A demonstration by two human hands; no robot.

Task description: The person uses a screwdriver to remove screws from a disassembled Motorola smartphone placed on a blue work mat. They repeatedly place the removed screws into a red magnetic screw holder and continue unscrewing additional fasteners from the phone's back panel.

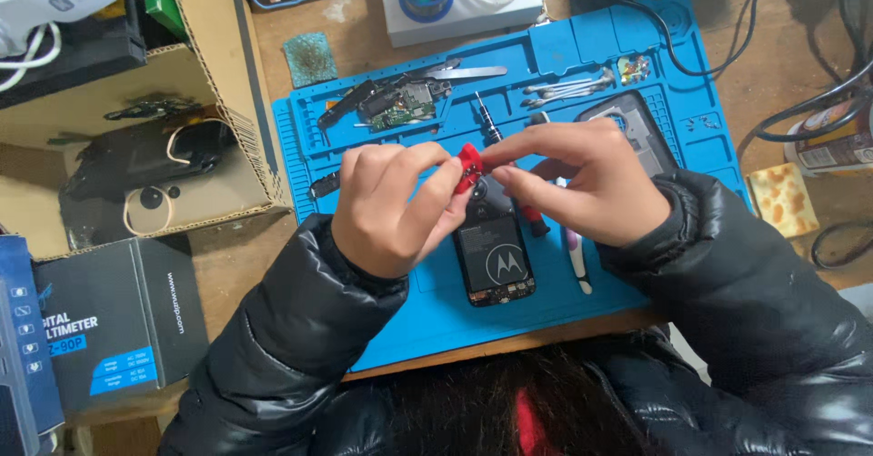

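Observation:
Both my hands meet above a blue work mat (582, 47). My left hand (391, 206) pinches a small red plastic piece (468, 167) between thumb and fingers. My right hand (577, 179) grips the same red piece from the right with its fingertips. Under the hands lies an opened black phone (493, 260), back side up, on the mat. A red-handled tool (535, 221) and a white pen-like tool (578, 265) lie beside the phone, partly hidden by my right hand.
On the mat's far part lie a circuit board (400, 103), a metal spatula (459, 73), tweezers (568, 88), a small screwdriver (486, 121) and a grey phone cover (637, 129). A cardboard box (136, 147) stands left, a dark carton (109, 320) near left, cables (818, 101) right.

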